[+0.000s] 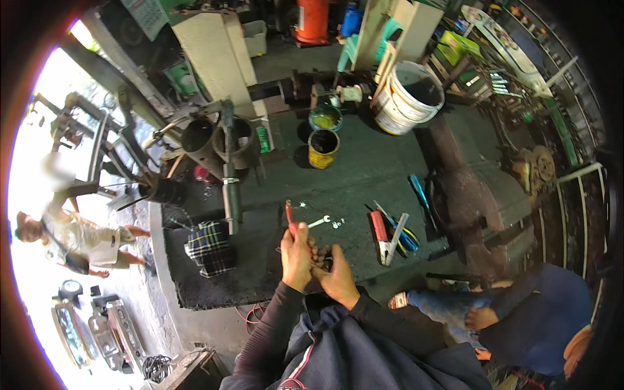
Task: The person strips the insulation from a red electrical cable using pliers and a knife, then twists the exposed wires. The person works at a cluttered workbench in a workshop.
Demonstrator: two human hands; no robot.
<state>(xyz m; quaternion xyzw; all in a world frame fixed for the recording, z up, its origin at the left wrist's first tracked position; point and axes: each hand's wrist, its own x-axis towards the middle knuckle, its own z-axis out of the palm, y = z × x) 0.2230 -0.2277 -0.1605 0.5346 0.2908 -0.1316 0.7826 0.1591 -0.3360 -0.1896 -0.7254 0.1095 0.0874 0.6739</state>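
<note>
Here, left grip (298,260) pinching red tool (290,214), long axis forward; right grip (338,279): cannot tell.

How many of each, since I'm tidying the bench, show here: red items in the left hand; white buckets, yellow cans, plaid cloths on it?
Red item in the left hand: 1
White bucket : 1
Yellow can : 1
Plaid cloth : 1
Total: 4

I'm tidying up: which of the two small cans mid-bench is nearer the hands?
The yellow cylindrical can, dark inside; the blue round can, with yellow-green contents, stands behind it.
</note>
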